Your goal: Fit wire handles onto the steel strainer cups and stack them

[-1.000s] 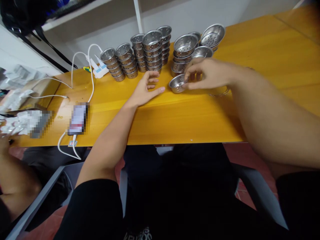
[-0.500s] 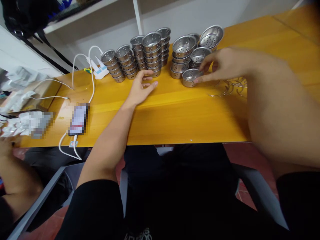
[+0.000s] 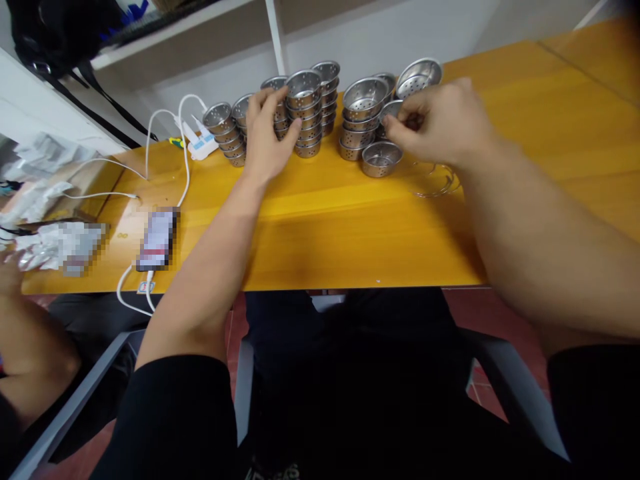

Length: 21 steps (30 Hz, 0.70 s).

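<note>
From mid-view: phone (image 3: 159, 239), screen pixelated, at 9 o'clock, white cable (image 3: 149, 280) plugged in; pale packets (image 3: 44, 248) beyond, also 9. White power strip (image 3: 203, 145), black bag (image 3: 57, 37) at 10.

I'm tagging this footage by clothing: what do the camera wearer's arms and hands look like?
The left hand and right hand are gloveless. The forearms are bare, with no watch or bracelet visible. Plain black short sleeves cover the upper arms.

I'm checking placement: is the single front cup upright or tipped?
Upright: the cup sits on the table, its rim facing up.
</note>
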{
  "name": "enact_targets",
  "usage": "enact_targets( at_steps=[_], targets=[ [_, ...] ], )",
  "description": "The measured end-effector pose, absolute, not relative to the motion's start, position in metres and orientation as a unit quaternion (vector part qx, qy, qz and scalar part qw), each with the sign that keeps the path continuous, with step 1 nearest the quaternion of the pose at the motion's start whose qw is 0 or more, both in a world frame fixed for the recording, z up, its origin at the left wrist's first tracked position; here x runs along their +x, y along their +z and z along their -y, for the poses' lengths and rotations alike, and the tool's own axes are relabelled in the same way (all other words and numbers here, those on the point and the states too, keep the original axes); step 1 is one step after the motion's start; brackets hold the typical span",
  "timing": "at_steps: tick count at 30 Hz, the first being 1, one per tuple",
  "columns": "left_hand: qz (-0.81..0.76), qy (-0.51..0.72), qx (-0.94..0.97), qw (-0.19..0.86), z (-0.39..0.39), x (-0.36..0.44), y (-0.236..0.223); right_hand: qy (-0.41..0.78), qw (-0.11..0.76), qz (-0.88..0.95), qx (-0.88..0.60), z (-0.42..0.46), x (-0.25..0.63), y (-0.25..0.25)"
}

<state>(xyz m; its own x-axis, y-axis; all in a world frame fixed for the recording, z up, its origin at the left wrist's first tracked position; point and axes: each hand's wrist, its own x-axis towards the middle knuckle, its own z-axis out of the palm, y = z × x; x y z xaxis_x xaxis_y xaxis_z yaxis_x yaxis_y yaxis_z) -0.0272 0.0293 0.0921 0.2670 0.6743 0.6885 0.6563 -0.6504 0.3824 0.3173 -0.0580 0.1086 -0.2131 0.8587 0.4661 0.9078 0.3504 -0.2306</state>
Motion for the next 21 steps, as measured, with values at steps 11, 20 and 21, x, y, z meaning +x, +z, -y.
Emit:
enact_targets(
  at_steps=[11,20,21],
  targets=[
    [-0.535,0.366,0.761,-0.022,-0.013,0.016,0.123,0.08,0.167,0.848,-0.497,0.052,0.327,0.104],
    [-0.496,0.469,0.73,0.035,-0.038,0.001,0.093,0.111,0.062,0.86,-0.495,0.038,0.333,0.096],
    [-0.469,0.496,0.73,0.046,-0.042,-0.002,0.088,0.117,0.057,0.855,-0.502,0.039,0.333,0.098]
  ],
)
